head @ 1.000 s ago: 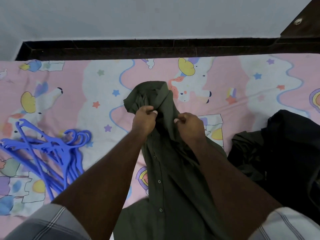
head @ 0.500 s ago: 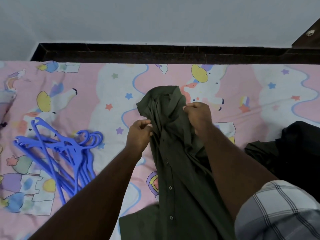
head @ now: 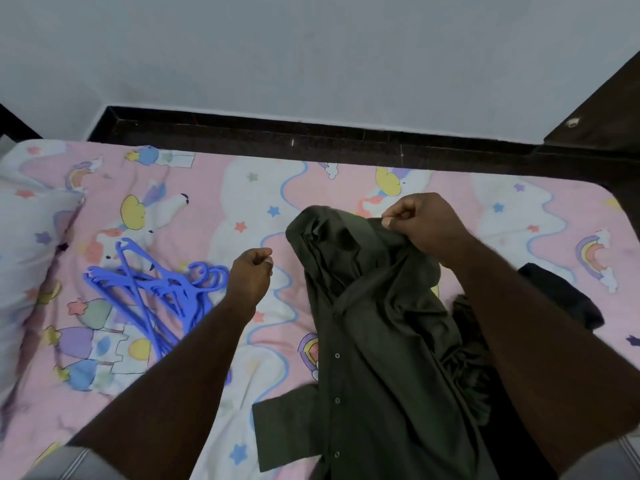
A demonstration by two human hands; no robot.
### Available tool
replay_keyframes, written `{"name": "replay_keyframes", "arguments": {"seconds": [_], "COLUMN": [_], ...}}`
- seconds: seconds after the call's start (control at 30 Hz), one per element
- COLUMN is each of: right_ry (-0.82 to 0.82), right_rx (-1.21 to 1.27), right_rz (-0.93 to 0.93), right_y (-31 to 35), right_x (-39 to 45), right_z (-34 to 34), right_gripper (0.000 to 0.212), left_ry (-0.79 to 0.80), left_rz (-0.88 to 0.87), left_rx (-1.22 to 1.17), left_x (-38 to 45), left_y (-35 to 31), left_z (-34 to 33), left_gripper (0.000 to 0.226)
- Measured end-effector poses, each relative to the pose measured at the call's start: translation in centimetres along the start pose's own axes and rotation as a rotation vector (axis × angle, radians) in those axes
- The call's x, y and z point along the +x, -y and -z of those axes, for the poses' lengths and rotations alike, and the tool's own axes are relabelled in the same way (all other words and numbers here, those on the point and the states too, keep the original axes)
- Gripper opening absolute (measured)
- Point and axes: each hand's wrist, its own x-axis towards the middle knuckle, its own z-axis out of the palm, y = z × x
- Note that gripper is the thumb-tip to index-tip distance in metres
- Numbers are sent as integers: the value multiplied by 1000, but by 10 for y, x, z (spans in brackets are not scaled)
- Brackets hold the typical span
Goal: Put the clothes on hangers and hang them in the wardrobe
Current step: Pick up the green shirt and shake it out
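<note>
A dark olive button-up shirt (head: 374, 327) hangs in front of me over the bed, its button placket facing me. My right hand (head: 424, 223) pinches the shirt's top edge near the collar and holds it up. My left hand (head: 250, 277) hovers left of the shirt with curled fingers and holds nothing. It sits just right of a pile of blue plastic hangers (head: 156, 289) lying on the bed.
The bed carries a pink cartoon-print sheet (head: 214, 188). A pillow (head: 24, 258) lies at the left edge. Dark clothes (head: 561, 296) are heaped at the right behind my right arm. A dark floor strip (head: 311, 140) and white wall lie beyond the bed.
My left hand has let go of the shirt and moved left toward the hangers. My right hand has raised the collar up and to the right. The view has tilted up.
</note>
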Motion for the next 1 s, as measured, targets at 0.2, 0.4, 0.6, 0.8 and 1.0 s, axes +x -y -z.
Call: {"name": "replay_keyframes", "arguments": {"seconds": [0.2, 0.4, 0.6, 0.8, 1.0], "right_ry": [-152, -137, -194, -387, -420], "right_rx": [-194, -144, -97, -28, -1], "right_rz": [222, 374, 470, 428, 422], "right_y": [66, 124, 164, 174, 177], "right_x": [-63, -136, -196, -228, -267], "right_z": [47, 106, 156, 169, 171], "right_gripper": [16, 30, 28, 24, 20], "left_ry": [32, 57, 204, 256, 566], "left_rz": [-88, -221, -392, -545, -184], "left_rx": [20, 27, 115, 364, -90], "left_x": [-37, -77, -124, -173, -249], "left_y": [-39, -93, -148, -170, -148], "left_z": [31, 66, 76, 78, 88], "left_gripper": [27, 40, 44, 24, 29]}}
